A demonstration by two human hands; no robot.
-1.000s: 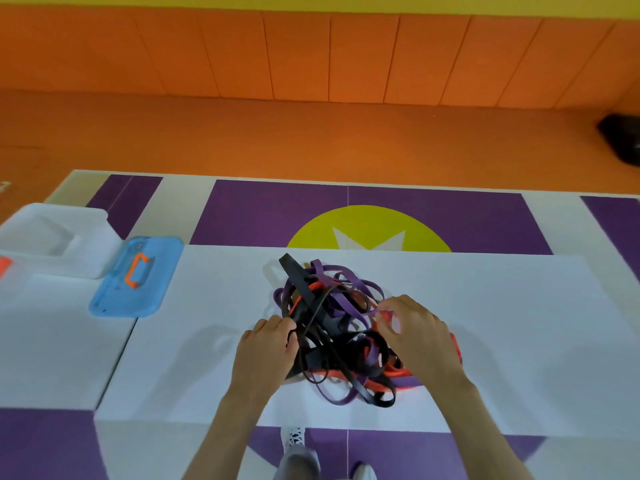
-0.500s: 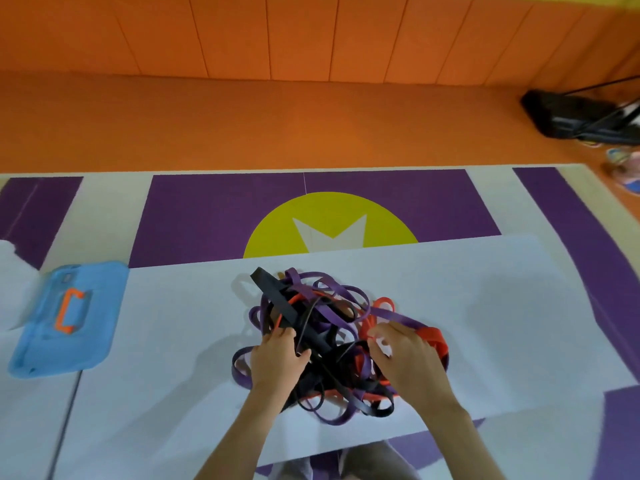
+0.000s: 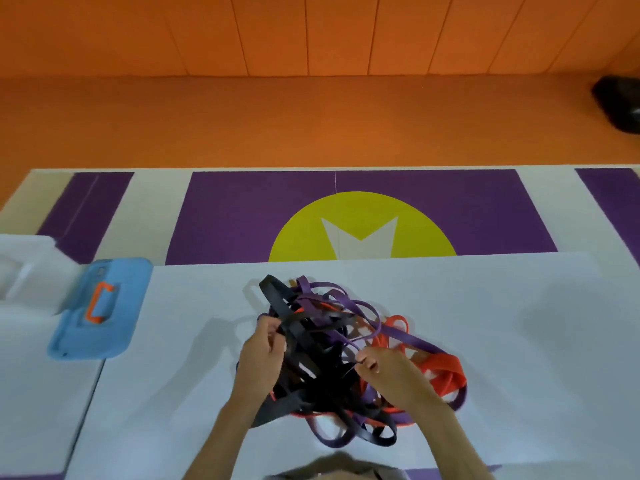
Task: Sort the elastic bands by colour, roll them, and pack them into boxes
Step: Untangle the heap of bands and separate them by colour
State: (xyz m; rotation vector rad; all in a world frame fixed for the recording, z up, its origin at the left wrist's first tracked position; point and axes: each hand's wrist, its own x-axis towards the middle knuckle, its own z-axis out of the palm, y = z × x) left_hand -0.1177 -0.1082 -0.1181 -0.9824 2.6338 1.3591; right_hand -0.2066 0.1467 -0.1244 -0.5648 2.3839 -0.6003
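Gripping into a tangle of flat elastic bands [image 3: 332, 358] in black, purple and orange-red, we work at the near middle of the white sheet [image 3: 519, 341] that covers the table. Our left hand [image 3: 265, 355] curls its fingers round a wide black band [image 3: 277, 299], which rises from that grip and points away from us and a little left, ending in a loop at the far edge of the heap. Our right hand [image 3: 391, 374] has thumb and fingers closed tight, pinching a thin dark strand [image 3: 350, 369] near the centre; its exact colour we cannot tell. The heap as a whole has no clear long axis, though it spreads widest from far left to near right. A long purple band [image 3: 412, 339] runs slantwise from the middle out to the right, and a bunched orange-red band [image 3: 446, 370] lies at the right edge, just beyond our right hand. Well apart on the left sit a light blue plastic lid [image 3: 128, 299] with an orange handle, its long side pointing away from us, and beside it a translucent white box [image 3: 27, 268].
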